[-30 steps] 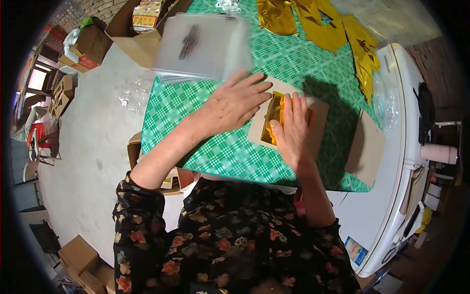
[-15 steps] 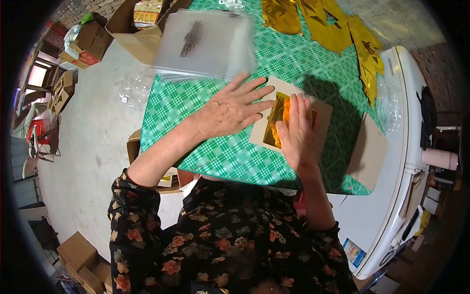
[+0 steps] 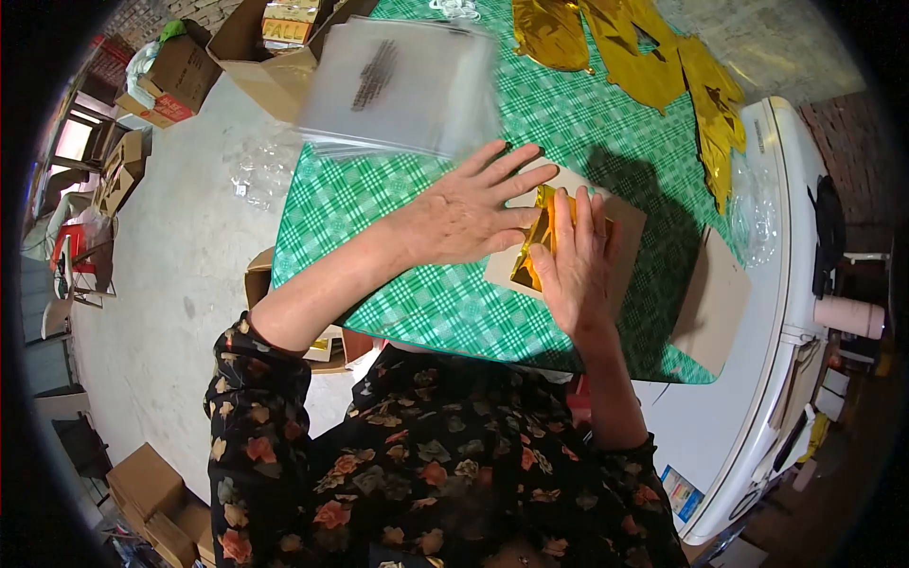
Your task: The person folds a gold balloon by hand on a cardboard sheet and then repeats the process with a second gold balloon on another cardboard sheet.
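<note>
A folded piece of shiny gold foil point(image 3: 524, 272), orange where it catches the light, lies on a beige cardboard sheet point(image 3: 628, 225). My right hand point(image 3: 576, 265) rests flat over the foil with its fingers stretched out, hiding much of it. From the left, my left hand point(image 3: 464, 210) reaches in with spread fingers, their tips over the left part of the cardboard and at the foil's edge. Neither hand is closed around anything. Both are above the green checked tablecloth point(image 3: 454, 308).
A stack of clear plastic sleeves point(image 3: 402, 90) lies at the table's far left. Gold foil balloons point(image 3: 644, 71) spread along the far right edge. Another cardboard piece point(image 3: 710, 308) lies at the near right corner, beside a white appliance point(image 3: 772, 284). An open carton point(image 3: 270, 71) stands behind the sleeves.
My left hand has shifted right, its fingertips now reaching the foil's left edge. The right hand stays on the foil, with its fingers slightly more spread, and less foil shows.
</note>
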A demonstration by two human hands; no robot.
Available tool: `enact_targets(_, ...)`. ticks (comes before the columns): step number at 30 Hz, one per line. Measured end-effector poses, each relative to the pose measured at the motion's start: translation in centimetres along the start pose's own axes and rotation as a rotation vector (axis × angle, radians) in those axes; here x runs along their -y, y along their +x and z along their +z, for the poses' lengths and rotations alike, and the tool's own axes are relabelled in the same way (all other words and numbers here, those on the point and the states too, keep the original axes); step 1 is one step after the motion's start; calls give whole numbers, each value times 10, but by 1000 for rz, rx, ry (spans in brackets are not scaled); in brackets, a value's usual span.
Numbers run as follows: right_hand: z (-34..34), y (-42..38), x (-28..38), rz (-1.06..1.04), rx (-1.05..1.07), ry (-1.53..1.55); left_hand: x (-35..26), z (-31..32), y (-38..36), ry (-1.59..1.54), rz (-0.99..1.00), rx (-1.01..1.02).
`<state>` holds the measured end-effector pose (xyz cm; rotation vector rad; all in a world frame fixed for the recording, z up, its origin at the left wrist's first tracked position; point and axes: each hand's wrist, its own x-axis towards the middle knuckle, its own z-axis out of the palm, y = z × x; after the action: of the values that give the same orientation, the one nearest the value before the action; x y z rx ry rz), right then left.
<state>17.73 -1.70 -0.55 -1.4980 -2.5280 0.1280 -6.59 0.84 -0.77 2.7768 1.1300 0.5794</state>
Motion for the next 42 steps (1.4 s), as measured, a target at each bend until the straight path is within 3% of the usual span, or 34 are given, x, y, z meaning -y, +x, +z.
enact_targets(18, 4, 2, 2, 33, 18, -71, 10, -1, 1, 54, -92, -37)
enact_targets(21, 4, 2, 3, 33, 13, -82, 12, 4, 0, 51, -46, -134)
enact_targets(42, 2, 2, 1, 15, -23, -12, 3, -11, -1, -16, 1, -66)
